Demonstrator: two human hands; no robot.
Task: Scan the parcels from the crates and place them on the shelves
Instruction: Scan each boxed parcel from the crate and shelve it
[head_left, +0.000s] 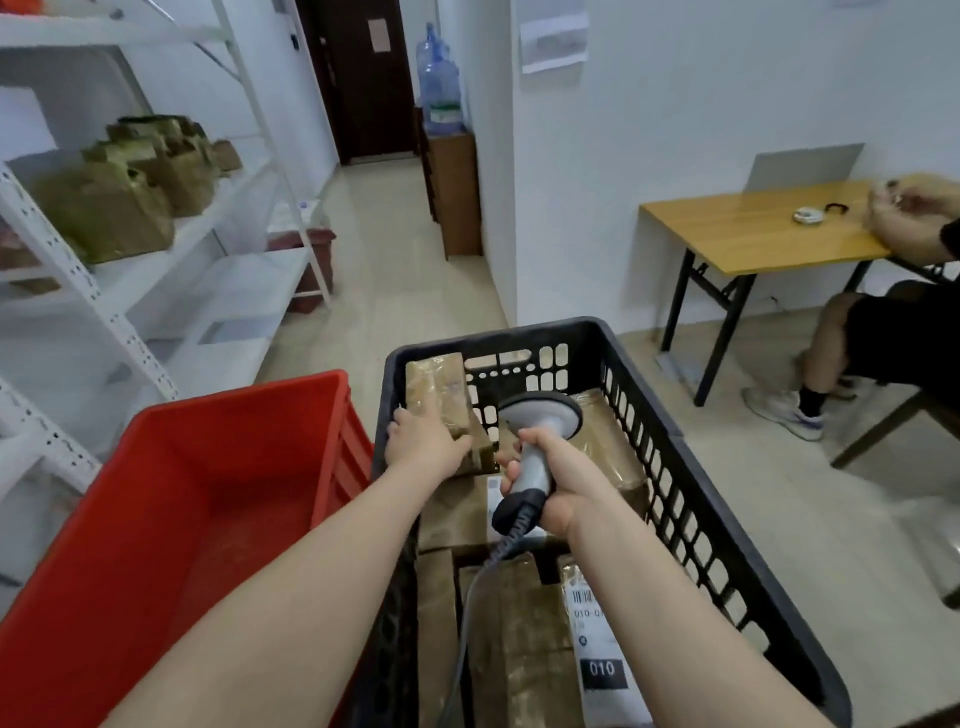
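Gripping a brown parcel (436, 384) with the left hand (423, 441), fingers (460, 446) curled round its near end and thumb on its left side. That parcel stands tilted in the far left corner of the black crate (649, 415), leaning by the crate's far wall. Right hand (563, 486) is wrapped tight round the handle of a grey scanner (540, 418), with the scanner's round head just right of the held parcel and hanging over the crate. Its cable (467, 597) drops down toward the near edge.

Rest of the black crate is packed with other parcels (519, 634), all taped brown boxes. One on the near right has a white label (597, 644) with a barcode and "010" on it.

Red crate (208, 467) sits touching the black one on the left. White shelves (156, 260) run along the left wall with brown paper bags (130, 192) on a middle level. Far right there's a wooden desk (753, 234) and a seated person (883, 332) with hands on it. Big water bottle (439, 83) stands far back by the door.
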